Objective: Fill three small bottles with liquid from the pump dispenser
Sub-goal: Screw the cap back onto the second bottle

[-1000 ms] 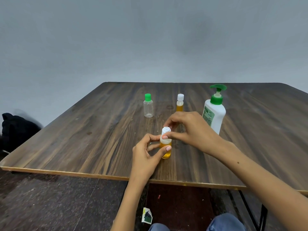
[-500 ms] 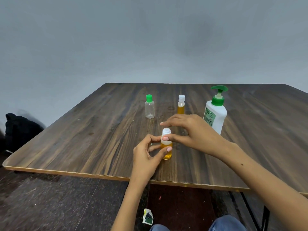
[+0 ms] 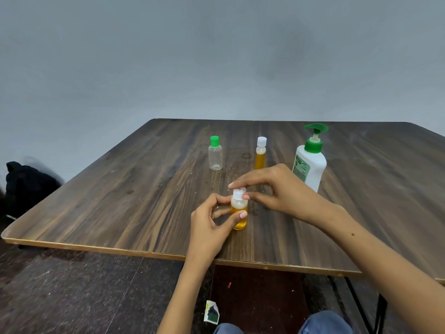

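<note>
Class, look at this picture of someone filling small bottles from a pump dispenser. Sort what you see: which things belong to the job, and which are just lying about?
Belong to the job:
pump dispenser
empty green-capped bottle
tall white-capped bottle, holding yellow liquid
bottle in hand, part full
left hand, gripping that bottle
right hand, pinching its white cap

Just lying about:
dark bag by the wall
paper scrap on the floor
</note>
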